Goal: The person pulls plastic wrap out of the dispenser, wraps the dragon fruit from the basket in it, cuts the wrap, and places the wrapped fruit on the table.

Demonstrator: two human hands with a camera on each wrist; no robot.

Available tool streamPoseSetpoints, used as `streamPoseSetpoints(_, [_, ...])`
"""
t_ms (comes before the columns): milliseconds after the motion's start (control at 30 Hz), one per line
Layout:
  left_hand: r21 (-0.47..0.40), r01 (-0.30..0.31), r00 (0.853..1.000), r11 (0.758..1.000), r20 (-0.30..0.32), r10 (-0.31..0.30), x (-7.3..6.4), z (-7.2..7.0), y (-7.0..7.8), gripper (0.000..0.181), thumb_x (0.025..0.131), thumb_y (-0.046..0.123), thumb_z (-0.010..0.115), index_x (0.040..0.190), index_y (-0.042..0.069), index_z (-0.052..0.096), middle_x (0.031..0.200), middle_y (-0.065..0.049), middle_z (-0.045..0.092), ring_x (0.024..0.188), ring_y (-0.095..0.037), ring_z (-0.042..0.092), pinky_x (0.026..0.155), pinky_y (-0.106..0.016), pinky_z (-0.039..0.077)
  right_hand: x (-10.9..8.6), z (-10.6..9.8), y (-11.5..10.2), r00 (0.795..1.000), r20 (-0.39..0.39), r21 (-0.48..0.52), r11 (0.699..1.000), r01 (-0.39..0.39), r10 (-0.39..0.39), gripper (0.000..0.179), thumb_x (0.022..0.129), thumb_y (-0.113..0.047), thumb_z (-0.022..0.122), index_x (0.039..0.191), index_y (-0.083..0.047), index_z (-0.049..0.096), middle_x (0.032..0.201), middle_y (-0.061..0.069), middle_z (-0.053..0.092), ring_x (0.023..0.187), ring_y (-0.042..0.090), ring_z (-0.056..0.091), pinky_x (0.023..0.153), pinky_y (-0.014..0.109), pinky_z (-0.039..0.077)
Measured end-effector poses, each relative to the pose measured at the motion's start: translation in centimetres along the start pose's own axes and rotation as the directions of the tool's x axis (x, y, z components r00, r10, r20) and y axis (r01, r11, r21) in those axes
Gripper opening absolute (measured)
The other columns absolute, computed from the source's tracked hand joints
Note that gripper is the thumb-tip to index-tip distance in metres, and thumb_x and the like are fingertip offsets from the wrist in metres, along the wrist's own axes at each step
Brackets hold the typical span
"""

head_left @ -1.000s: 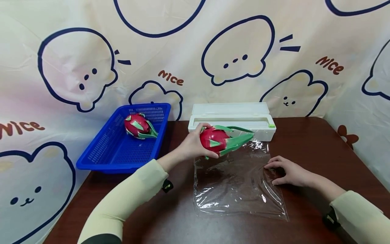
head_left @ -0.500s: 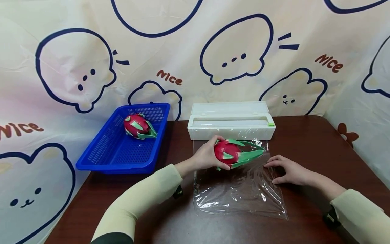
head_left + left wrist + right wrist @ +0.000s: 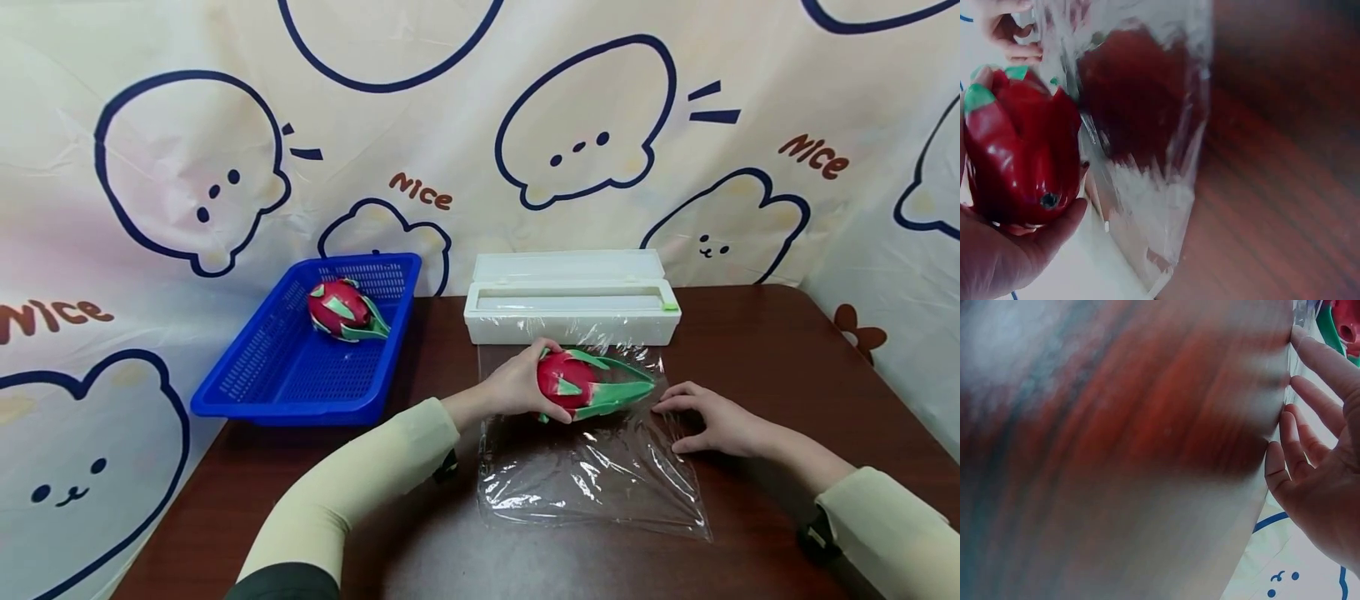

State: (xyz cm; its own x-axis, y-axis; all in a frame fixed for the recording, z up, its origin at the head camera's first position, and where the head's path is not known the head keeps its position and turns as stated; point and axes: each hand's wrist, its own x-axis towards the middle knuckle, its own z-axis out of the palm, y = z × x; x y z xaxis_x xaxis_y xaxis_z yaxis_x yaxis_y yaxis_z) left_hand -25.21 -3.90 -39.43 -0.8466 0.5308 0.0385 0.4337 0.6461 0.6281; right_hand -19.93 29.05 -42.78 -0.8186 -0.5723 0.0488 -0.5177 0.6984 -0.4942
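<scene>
My left hand (image 3: 517,385) grips a red dragon fruit (image 3: 564,381) by its rounded end, its green leaves pointing right. Under the fruit lies a sheet of clear plastic wrap (image 3: 570,487); whether fruit and wrap touch is hard to tell. In the left wrist view, thumb and palm curve round the shiny red fruit (image 3: 1025,156), with a dark spot on its end. My right hand (image 3: 716,423) rests at the wrap's right edge, fingers loosely extended. The right wrist view shows these fingers (image 3: 1300,434) touching the edge of the film.
A white wrap dispenser (image 3: 577,328), lid raised, stands behind the sheet, which runs from its front. At the left, a blue basket (image 3: 288,411) contains another dragon fruit (image 3: 339,308). All stand on a dark brown table (image 3: 765,358) before a patterned curtain (image 3: 585,100).
My left hand has brought the dragon fruit rightward and down, from near the dispenser's front to over the plastic wrap. The right hand has stayed at the wrap's edge.
</scene>
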Motion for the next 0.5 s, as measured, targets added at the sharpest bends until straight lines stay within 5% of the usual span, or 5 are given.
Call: streamPoseSetpoints(500, [0.113, -0.077, 0.98, 0.991, 0.191, 0.055, 0.4, -1.5, 0.7, 0.086, 0.065, 0.044, 0.089, 0.131, 0.021, 0.039, 0.117, 0.001, 0.055, 0.103, -0.011, 0.054, 0.083, -0.029, 0.049, -0.4, -0.1, -0.2, 1.0, -0.012, 0.004, 1.0, -0.012, 0.012, 0.047, 0.075, -0.03, 0.084, 0.116, -0.011, 0.069, 0.12, 0.008, 0.052, 0.11, 0.031, 0.051, 0.088, 0.045, 0.045])
